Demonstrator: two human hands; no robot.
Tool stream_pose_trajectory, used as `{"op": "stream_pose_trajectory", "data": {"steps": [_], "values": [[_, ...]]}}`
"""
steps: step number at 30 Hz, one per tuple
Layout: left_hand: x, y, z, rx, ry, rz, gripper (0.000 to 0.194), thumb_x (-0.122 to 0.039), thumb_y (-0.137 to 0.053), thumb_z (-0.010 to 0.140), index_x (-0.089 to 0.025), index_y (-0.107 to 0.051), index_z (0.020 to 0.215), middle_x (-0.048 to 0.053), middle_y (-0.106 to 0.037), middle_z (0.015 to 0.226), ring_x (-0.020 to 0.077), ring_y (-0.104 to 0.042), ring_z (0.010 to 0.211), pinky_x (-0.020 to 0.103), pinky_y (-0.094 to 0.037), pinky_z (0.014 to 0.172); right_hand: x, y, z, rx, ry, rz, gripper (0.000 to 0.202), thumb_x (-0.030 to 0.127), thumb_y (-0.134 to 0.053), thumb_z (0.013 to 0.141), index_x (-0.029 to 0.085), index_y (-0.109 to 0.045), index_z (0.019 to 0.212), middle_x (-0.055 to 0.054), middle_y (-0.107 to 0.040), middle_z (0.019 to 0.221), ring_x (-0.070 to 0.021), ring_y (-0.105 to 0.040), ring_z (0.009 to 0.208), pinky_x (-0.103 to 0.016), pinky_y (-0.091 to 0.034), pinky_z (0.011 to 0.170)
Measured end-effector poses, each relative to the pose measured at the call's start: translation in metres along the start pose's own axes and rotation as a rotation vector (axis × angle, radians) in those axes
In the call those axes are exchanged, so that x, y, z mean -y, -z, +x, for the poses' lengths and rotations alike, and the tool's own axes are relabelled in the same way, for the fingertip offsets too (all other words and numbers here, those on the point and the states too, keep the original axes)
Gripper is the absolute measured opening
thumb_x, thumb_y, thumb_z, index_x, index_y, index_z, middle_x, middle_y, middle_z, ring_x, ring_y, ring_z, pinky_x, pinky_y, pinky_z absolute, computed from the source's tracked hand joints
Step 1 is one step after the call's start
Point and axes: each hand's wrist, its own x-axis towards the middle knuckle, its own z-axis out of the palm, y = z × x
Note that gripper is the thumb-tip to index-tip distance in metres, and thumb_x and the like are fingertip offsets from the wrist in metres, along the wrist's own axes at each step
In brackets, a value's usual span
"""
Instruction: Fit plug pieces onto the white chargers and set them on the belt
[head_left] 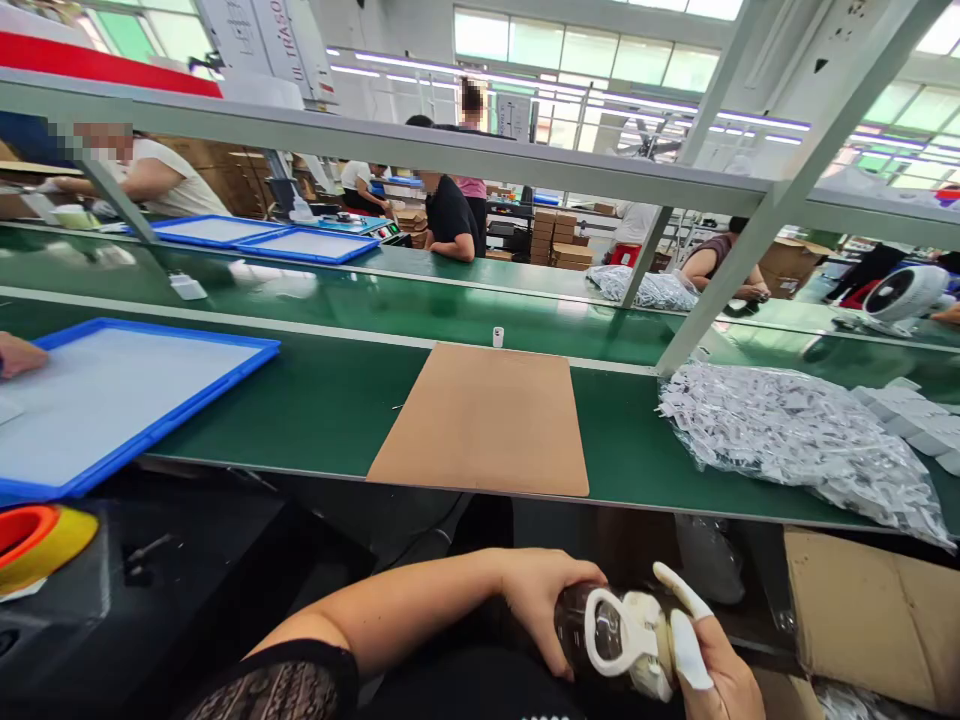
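Note:
A dark bottle point(574, 632) with a white lid point(646, 645) and a white carry loop point(600, 655) is held low over my lap, tilted with its lid to the right. My left hand point(536, 600) wraps round the body of the bottle. At the lid end, my right hand point(716, 665) has its thumb and a finger apart and extended, both in white finger covers. Its remaining fingers are hidden. On the bench in front lies a brown cardboard sheet point(487, 420), with a small white part point(498, 337) standing beyond its far edge.
A blue-rimmed tray point(217, 385) lies at left, with another person's hand point(19, 355) over it. A clear bag of white parts point(795, 430) sits at right near white pieces point(911, 415). A metal post point(735, 270) rises from the green bench. Orange-yellow tape point(67, 550) is lower left.

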Motion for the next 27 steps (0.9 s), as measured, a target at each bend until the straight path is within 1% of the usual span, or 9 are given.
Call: {"op": "stream_pose_trajectory", "data": {"steps": [4,7,10,13,18,21,24,25,27], "values": [[0.011,-0.021,0.000,-0.206,-0.140,-0.106,0.092,-0.035,-0.096,0.049,-0.021,-0.060,0.133,0.006,-0.073,0.116,0.0278,-0.070,0.103,0.038,-0.057,0.095,0.000,-0.008,-0.007,0.092,-0.052,0.254,0.085,0.056,-0.080,0.075,0.021,-0.054,0.148,-0.012,-0.072,0.128,-0.0299,-0.072,0.108,-0.035,-0.062,0.090],[0.024,-0.041,0.002,-0.273,-0.224,-0.239,0.090,-0.031,-0.092,0.056,-0.019,-0.054,0.137,0.010,-0.069,0.125,0.0279,-0.068,0.112,0.038,-0.053,0.103,0.002,-0.025,-0.024,0.114,-0.044,0.284,0.096,0.045,-0.092,0.060,0.022,-0.053,0.144,-0.015,-0.062,0.142,-0.0325,-0.066,0.120,-0.040,-0.061,0.095],[0.043,-0.058,0.002,-0.276,-0.237,-0.290,0.091,-0.025,-0.089,0.060,-0.020,-0.049,0.142,0.012,-0.065,0.134,0.0293,-0.065,0.121,0.041,-0.050,0.109,0.000,-0.048,-0.038,0.142,-0.142,0.373,0.084,0.043,-0.091,0.061,0.022,-0.056,0.134,-0.011,-0.070,0.126,-0.0289,-0.072,0.104,-0.039,-0.065,0.084],[0.066,-0.070,0.003,-0.300,-0.185,-0.230,0.092,-0.023,-0.088,0.061,-0.022,-0.047,0.144,0.013,-0.063,0.137,0.0302,-0.063,0.123,0.042,-0.049,0.109,-0.007,-0.068,-0.043,0.113,-0.150,0.408,0.072,0.040,-0.088,0.063,0.023,-0.058,0.125,-0.009,-0.073,0.118,-0.0262,-0.074,0.096,-0.037,-0.065,0.079],[0.094,-0.069,0.012,-0.352,-0.097,-0.029,0.098,-0.033,-0.089,0.062,-0.023,-0.044,0.149,0.015,-0.057,0.146,0.0323,-0.057,0.133,0.047,-0.043,0.116,-0.018,-0.089,-0.030,0.016,-0.103,0.288,0.067,0.038,-0.087,0.063,0.022,-0.058,0.122,-0.008,-0.075,0.111,-0.0256,-0.074,0.093,-0.037,-0.062,0.085],[0.105,-0.055,0.018,-0.312,0.051,0.172,0.120,-0.051,-0.090,0.062,-0.020,-0.029,0.161,0.021,-0.038,0.163,0.0398,-0.036,0.152,0.057,-0.024,0.127,-0.035,-0.106,-0.015,-0.001,-0.060,0.180,0.063,0.041,-0.085,0.066,0.021,-0.060,0.120,-0.009,-0.075,0.110,-0.0265,-0.074,0.093,-0.037,-0.060,0.087],[0.123,-0.039,0.018,-0.338,0.418,0.416,0.137,-0.070,-0.083,0.064,-0.011,-0.013,0.167,0.026,-0.013,0.172,0.0453,-0.002,0.160,0.062,-0.001,0.128,-0.071,-0.127,0.011,-0.016,-0.077,0.092,0.058,0.047,-0.082,0.069,0.019,-0.062,0.116,-0.011,-0.076,0.107,-0.0305,-0.075,0.094,-0.039,-0.059,0.085],[0.132,-0.034,0.016,-0.353,0.576,0.462,0.135,-0.071,-0.079,0.067,-0.009,-0.013,0.167,0.027,-0.010,0.172,0.0471,0.001,0.160,0.064,0.001,0.127,-0.085,-0.134,0.024,-0.016,-0.091,0.060,0.055,0.048,-0.082,0.069,0.019,-0.063,0.113,-0.011,-0.077,0.105,-0.0323,-0.075,0.094,-0.041,-0.059,0.083],[0.153,-0.029,0.011,-0.353,0.827,0.486,0.122,-0.070,-0.072,0.072,-0.008,-0.023,0.165,0.027,-0.016,0.171,0.0511,-0.004,0.158,0.067,-0.004,0.125,-0.108,-0.145,0.057,-0.012,-0.111,0.002,0.048,0.047,-0.083,0.067,0.020,-0.064,0.102,-0.009,-0.076,0.092,-0.0352,-0.075,0.086,-0.044,-0.059,0.076]]}}
